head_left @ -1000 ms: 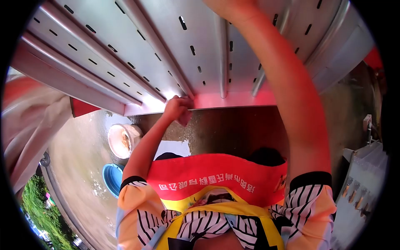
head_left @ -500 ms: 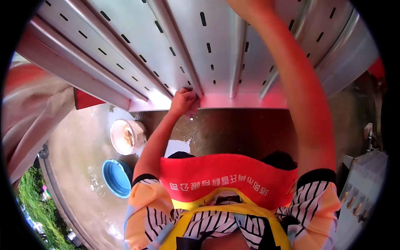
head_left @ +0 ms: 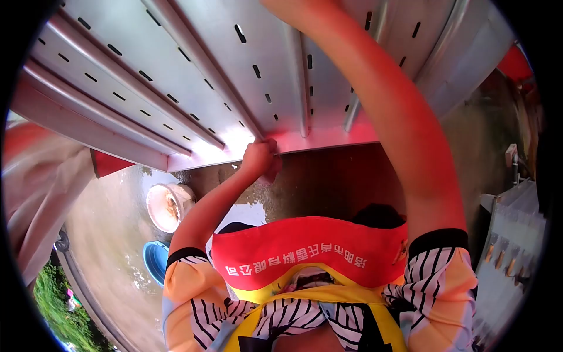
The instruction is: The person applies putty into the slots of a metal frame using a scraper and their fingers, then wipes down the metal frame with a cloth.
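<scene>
A slotted metal panel (head_left: 223, 58) with raised tubular ribs fills the upper part of the view. At its near edge my left hand (head_left: 260, 158) is closed around a pinkish cloth (head_left: 270, 174), part of which hangs below the fingers. That hand is beside the lower end of one rib (head_left: 202, 64). My right arm reaches up across the right side of the panel. Only the wrist and part of my right hand (head_left: 293, 7) show at the top edge, with its fingers out of frame.
On the wet floor at the left stand a whitish bucket (head_left: 166, 208) and a blue basin (head_left: 157, 262). Draped fabric (head_left: 41, 193) hangs at the far left. A metal unit (head_left: 510, 234) with several brownish objects stands at the right.
Since the last earlier frame, the panel, bucket and basin have shifted left in view. My left hand has moved slightly along the panel's near edge, from the left to the right side of the rib's end.
</scene>
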Tool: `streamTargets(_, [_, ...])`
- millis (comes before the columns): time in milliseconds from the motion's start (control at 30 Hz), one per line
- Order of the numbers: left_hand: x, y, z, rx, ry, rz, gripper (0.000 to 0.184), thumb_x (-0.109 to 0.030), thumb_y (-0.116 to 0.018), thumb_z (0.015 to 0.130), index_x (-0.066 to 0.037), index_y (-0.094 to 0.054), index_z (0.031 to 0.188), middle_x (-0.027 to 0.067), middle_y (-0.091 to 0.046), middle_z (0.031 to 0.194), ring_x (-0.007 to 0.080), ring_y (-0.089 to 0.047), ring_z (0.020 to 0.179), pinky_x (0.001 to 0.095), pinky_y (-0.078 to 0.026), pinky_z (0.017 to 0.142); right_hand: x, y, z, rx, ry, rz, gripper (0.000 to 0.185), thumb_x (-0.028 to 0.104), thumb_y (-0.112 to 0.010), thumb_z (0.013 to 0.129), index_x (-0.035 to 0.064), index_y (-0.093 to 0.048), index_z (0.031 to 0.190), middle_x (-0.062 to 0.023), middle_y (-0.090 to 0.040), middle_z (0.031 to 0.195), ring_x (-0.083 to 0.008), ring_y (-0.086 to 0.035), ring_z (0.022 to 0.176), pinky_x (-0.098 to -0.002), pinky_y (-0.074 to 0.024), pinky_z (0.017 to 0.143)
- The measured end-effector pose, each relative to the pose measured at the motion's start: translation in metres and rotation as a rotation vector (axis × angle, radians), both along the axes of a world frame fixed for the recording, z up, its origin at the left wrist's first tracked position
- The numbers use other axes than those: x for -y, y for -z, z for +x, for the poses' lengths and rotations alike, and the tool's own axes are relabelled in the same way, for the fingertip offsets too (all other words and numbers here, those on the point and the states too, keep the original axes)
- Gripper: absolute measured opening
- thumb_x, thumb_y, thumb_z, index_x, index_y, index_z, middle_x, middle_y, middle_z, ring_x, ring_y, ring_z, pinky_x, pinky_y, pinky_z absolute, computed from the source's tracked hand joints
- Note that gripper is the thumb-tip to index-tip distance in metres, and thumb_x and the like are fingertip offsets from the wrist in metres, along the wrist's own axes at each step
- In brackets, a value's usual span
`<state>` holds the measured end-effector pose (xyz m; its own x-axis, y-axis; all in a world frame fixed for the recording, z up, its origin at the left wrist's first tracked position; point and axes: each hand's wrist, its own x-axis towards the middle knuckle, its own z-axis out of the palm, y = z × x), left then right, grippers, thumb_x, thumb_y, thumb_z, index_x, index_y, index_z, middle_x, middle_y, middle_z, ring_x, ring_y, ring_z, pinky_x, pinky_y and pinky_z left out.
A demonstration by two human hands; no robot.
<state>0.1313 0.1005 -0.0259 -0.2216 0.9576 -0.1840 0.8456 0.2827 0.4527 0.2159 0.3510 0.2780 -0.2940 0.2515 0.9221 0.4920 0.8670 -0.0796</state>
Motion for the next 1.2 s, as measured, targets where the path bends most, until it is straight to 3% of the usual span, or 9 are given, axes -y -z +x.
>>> streamTargets(100, [-0.025, 0.01, 0.002, -0.163, 0.087, -0.223, 0.016, -0.016, -0.057, 0.076, -0.013, -0.07, 0.085, 0.0193, -0.064, 0.092, 0.0366, -0.064, 0.077, 0.0444, -0.054, 0.071, 0.006, -0.004, 0.008, 0.017, -0.06, -0.05, 0.059, 0.026, -0.064, 0.081, 0.0138, -0.045, 0.136, -0.0223, -0.022, 0.149, -0.0346, -0.014, 0.141, -0.0496, -0.0125, 0.113])
streamTargets(400, [-0.066, -0.006, 0.066, -0.122, 0.119, -0.098, 0.017, -0.023, -0.058, 0.074, -0.012, -0.071, 0.077, 0.0106, -0.066, 0.086, 0.0306, -0.057, 0.091, 0.0395, -0.047, 0.083, 0.001, -0.011, 0.055, 0.275, -0.303, -0.131, 0.065, 0.027, -0.065, 0.082, 0.0141, -0.04, 0.14, -0.019, -0.014, 0.153, -0.0339, -0.006, 0.143, -0.048, -0.0096, 0.115])
streamTargets(500, [-0.063, -0.003, 0.068, -0.115, 0.173, -0.036, 0.018, -0.023, -0.057, 0.075, -0.012, -0.071, 0.079, 0.0095, -0.066, 0.089, 0.031, -0.058, 0.089, 0.0402, -0.047, 0.081, 0.018, 0.008, 0.096, -0.028, -0.595, -0.369, 0.048, 0.016, -0.065, 0.083, 0.0093, -0.053, 0.129, -0.014, -0.057, 0.123, -0.0274, -0.055, 0.112, -0.0377, -0.0402, 0.098])
streamTargets(567, [-0.066, -0.001, 0.07, -0.004, 0.125, -0.12, 0.017, -0.022, -0.059, 0.074, -0.012, -0.071, 0.08, 0.0104, -0.066, 0.089, 0.0333, -0.059, 0.088, 0.0416, -0.048, 0.081, 0.034, 0.041, 0.146, 0.095, -0.609, -0.432, 0.054, 0.015, -0.063, 0.084, 0.0131, -0.046, 0.135, -0.0143, -0.054, 0.126, -0.0302, -0.053, 0.114, -0.0395, -0.0384, 0.101])
streamTargets(767, [-0.079, -0.035, 0.149, 1.379, -0.094, -0.401, 0.032, -0.013, -0.055, 0.092, 0.003, -0.055, 0.12, 0.0105, -0.063, 0.109, 0.0221, -0.061, 0.1, 0.0339, -0.049, 0.09, 0.125, 0.228, 0.275, -0.128, -0.646, -1.717, 0.062, 0.007, -0.062, 0.085, 0.0063, -0.035, 0.141, -0.0102, -0.044, 0.139, -0.0219, -0.043, 0.127, -0.0346, -0.0365, 0.103])
streamTargets(833, [-0.088, -0.059, 0.194, 1.706, -0.315, -0.405, 0.037, -0.018, -0.055, 0.093, 0.001, -0.052, 0.124, 0.0107, -0.061, 0.113, 0.0225, -0.06, 0.103, 0.0343, -0.047, 0.092, 0.14, 0.258, 0.296, -0.287, -0.546, -1.745, 0.066, 0.011, -0.067, 0.082, 0.01, -0.037, 0.141, -0.0089, -0.048, 0.13, -0.019, -0.047, 0.117, -0.0334, -0.0407, 0.096])
streamTargets(967, [-0.086, -0.08, 0.239, 1.946, -0.2, -0.421, 0.049, -0.029, -0.049, 0.097, -0.005, -0.037, 0.138, 0.0096, -0.049, 0.132, 0.0211, -0.047, 0.121, 0.0373, -0.039, 0.102, 0.127, 0.259, 0.324, -0.696, -0.43, -1.931, 0.07, 0.01, -0.072, 0.077, 0.0116, -0.041, 0.139, -0.0058, -0.053, 0.119, -0.0159, -0.051, 0.104, -0.03, -0.0431, 0.089])
streamTargets(1100, [-0.078, -0.105, 0.225, 1.269, 0.012, -0.275, 0.058, -0.027, -0.055, 0.095, -0.004, -0.031, 0.143, 0.009, -0.043, 0.138, 0.018, -0.045, 0.123, 0.0336, -0.037, 0.101, 0.102, 0.258, 0.335, -0.524, -0.203, -1.733, 0.061, 0.01, -0.075, 0.071, 0.0073, -0.051, 0.127, -0.0068, -0.057, 0.11, -0.0182, -0.054, 0.102, -0.0293, -0.044, 0.089])
streamTargets(1200, [-0.06, -0.107, 0.187, 1.158, -0.022, -0.225, 0.055, -0.022, -0.059, 0.093, -0.004, -0.037, 0.139, 0.0092, -0.042, 0.138, 0.0179, -0.047, 0.12, 0.0322, -0.038, 0.1, 0.078, 0.262, 0.317, -0.24, 0.067, -1.397, 0.059, 0.007, -0.074, 0.069, 0.0052, -0.05, 0.123, -0.0116, -0.059, 0.11, -0.0231, -0.057, 0.104, -0.0313, -0.0459, 0.09])
